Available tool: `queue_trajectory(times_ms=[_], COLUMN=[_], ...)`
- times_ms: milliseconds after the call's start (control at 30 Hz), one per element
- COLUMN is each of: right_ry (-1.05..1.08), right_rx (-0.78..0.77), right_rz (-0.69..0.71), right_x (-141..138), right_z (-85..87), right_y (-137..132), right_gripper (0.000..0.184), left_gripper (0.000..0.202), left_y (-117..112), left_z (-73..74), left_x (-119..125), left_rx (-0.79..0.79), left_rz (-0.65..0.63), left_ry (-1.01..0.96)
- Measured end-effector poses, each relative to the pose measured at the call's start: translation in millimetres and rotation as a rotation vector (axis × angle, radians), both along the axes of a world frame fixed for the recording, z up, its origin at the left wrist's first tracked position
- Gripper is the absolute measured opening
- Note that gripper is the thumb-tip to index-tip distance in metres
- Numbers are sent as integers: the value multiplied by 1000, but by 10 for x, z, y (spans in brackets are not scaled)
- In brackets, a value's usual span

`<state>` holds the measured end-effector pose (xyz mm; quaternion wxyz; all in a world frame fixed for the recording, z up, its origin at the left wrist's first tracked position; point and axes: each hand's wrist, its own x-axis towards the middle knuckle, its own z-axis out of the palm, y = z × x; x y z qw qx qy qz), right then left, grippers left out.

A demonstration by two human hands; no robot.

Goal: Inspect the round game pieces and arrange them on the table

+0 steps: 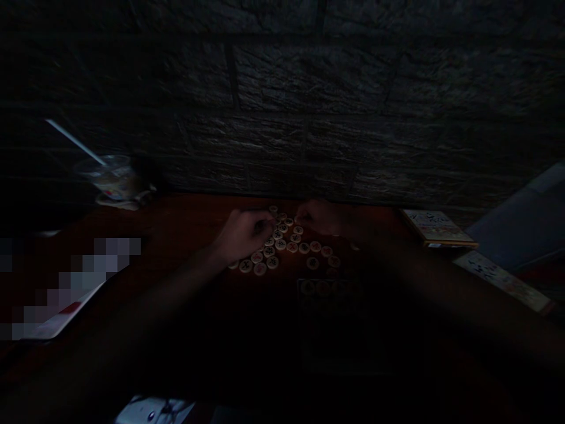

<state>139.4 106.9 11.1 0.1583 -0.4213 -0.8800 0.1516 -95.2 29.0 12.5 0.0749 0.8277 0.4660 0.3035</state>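
Observation:
Round Chinese chess pieces (280, 243) with black or red characters lie flat on the wooden table (194, 215), many of them touching. My left hand (244, 234) reaches in from the left, fingers curled and thumb bent toward them, its fingertips at the upper left pieces. Across from it, my right hand (321, 216) is closed in a pinch at the upper right of the group. Darkness hides what either hand's fingertips hold, if anything. Closer to me, a dim square tray (299, 330) has a row of pieces along its far edge.
A stone block wall (273, 135) rises behind the table. At the left stands a clear cup (112, 179) with a straw. Two flat boxes, a nearer one (503, 280) and a farther one (436, 227), lie at the right. A white object (152, 409) shows at the bottom.

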Motion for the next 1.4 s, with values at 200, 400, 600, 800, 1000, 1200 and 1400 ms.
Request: queue_trajectory(times_ms=[200, 400, 600, 800, 1000, 1200, 1400], right_ry=[153, 454, 620, 568, 801, 847, 949], right_rx=[42, 3, -189, -217, -307, -304, -288], right_rz=[-67, -131, -169, -125, -92, -123, -219], right_x=[113, 462, 622, 643, 626, 574, 514], right_z=[28, 106, -65, -111, -31, -131, -270], right_y=[-162, -623, -1009, -1064, -1002, -928, -1007], right_gripper=[9, 24, 30, 26, 30, 30, 21], left_gripper=[25, 25, 22, 20, 23, 20, 22], left_y=[0, -5, -86, -227, -193, -100, -171], left_z=[-19, -16, -31, 33, 11, -122, -247], left_x=[2, -9, 38, 426, 828, 983, 1004], left_rx=[-15, -16, -35, -158, -342, -359, -355], left_rz=[-12, -9, 21, -47, -206, -210, -153], left_ry=[2, -13, -69, -321, -511, -605, -714])
